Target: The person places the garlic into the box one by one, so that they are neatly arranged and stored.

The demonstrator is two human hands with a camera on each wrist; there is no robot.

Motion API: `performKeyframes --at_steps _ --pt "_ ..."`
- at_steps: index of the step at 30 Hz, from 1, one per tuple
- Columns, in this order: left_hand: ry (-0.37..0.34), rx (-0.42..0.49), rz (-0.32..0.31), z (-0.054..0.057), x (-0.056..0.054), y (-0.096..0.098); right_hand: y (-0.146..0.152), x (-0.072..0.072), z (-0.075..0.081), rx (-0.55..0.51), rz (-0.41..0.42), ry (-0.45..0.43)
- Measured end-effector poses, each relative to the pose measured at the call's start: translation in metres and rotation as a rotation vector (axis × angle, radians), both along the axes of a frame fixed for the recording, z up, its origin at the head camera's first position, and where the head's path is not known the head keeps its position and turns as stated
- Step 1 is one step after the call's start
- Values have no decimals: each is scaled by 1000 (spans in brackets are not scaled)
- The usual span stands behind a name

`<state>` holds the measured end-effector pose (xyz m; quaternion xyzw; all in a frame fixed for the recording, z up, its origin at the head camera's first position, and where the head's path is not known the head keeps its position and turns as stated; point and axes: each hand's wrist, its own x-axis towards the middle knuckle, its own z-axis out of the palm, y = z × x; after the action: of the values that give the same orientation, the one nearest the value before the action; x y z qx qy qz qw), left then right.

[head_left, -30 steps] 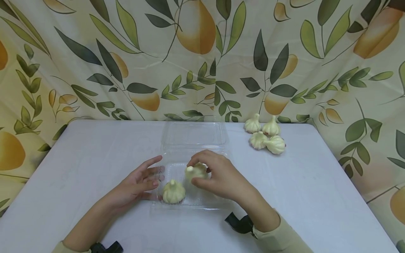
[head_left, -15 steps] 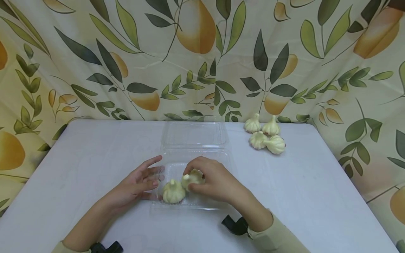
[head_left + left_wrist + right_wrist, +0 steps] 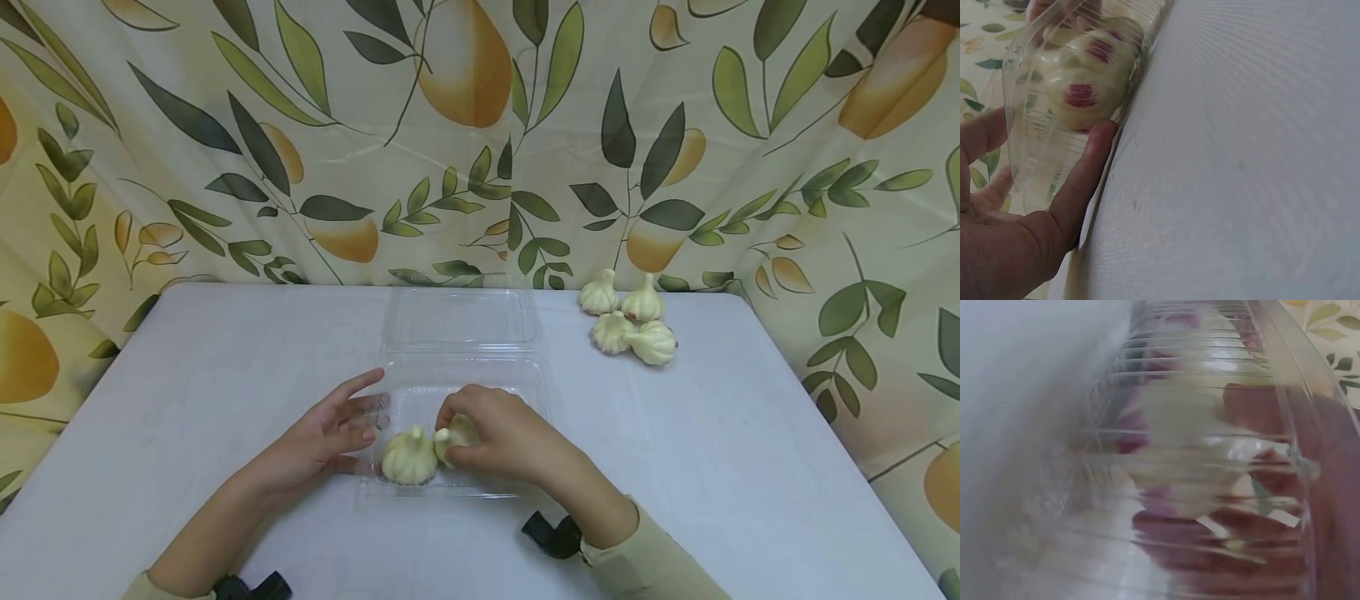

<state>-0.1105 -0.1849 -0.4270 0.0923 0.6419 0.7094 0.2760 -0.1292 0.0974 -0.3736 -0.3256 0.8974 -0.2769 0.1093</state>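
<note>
Fingers of your right hand [image 3: 506, 435] pinch one cream, ribbed garlic bulb [image 3: 459, 432], seemingly touching another bulb [image 3: 409, 458] in the clear plastic container [image 3: 517, 373]. Your uncurled left hand [image 3: 330, 437] meets its left edge.

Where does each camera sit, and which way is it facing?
Head: worn on the head, facing forward and down at the table, open container and garlic bulbs; both forearms, the left grip and right grip show.
Left wrist: on that wrist, facing the container's outside; the left grip's fingers show.
Right wrist: on that wrist, facing garlic bulbs through the container; blurred fingers show.
Shared: both wrist views see garlic bulbs through the container's clear wall.
</note>
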Motion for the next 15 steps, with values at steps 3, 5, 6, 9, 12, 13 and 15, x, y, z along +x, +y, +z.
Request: performKeyframes --at_steps 3,5,6,9,12,13,15 --pt "2 -1 -1 0 0 0 2 0 0 23 24 -9" --pt "1 2 -3 -1 0 0 3 0 1 34 37 -21" --pt "2 3 -4 -1 0 0 4 0 2 36 44 -26" --pt "2 5 -5 -1 0 0 4 0 2 38 58 -41" --pt "1 5 -4 -1 0 0 3 1 2 43 62 -52" --pt "0 6 -5 -1 0 0 3 1 2 44 63 -54" --pt "0 6 -5 -1 0 0 3 1 2 48 68 -56"
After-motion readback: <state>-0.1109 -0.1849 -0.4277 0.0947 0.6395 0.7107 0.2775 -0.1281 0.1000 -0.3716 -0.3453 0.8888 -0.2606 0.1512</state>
